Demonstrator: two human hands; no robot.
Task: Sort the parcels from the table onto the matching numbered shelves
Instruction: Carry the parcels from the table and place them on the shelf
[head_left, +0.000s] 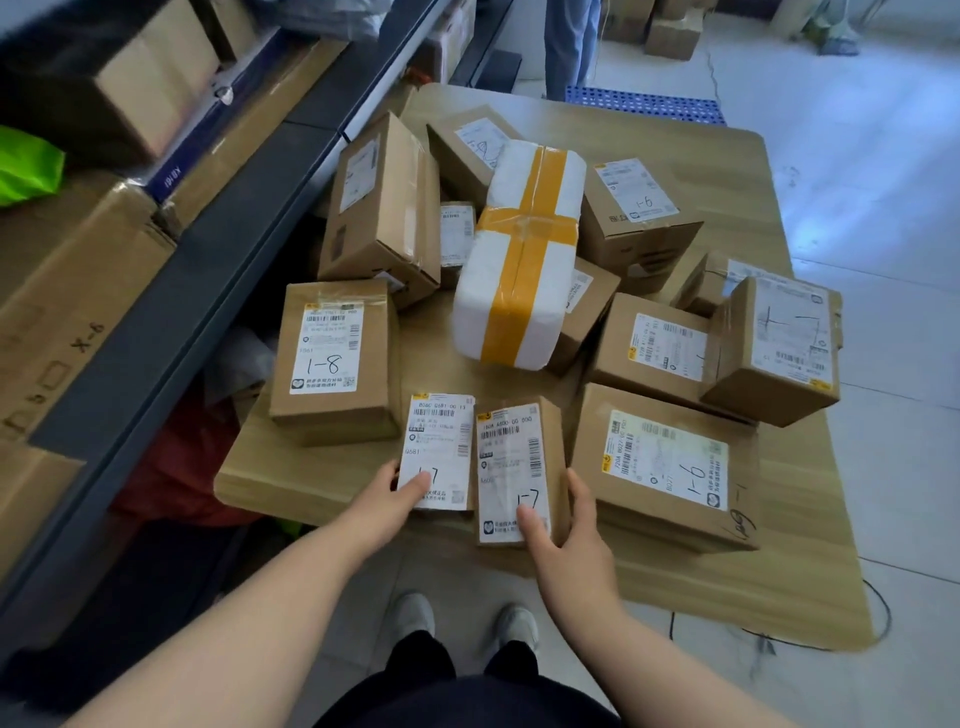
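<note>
Two small parcels marked 1-7 lie side by side at the near edge of the wooden table (675, 587). My left hand (387, 499) grips the left one (439, 447), thumb on its label. My right hand (566, 535) grips the right one (514, 462), thumb on top and fingers along its right side. A box marked 1-8 (332, 358) lies to the left, a box marked 1-6 (665, 457) to the right. A white foam parcel with yellow tape (519, 254) sits on the pile in the middle, among several more cardboard boxes.
Grey metal shelves (218, 249) run along the left, loaded with cardboard boxes and a green bag (26, 166). A person's legs (566, 47) stand beyond the table next to a blue crate (644, 104). Cables trail on the tiled floor at the right.
</note>
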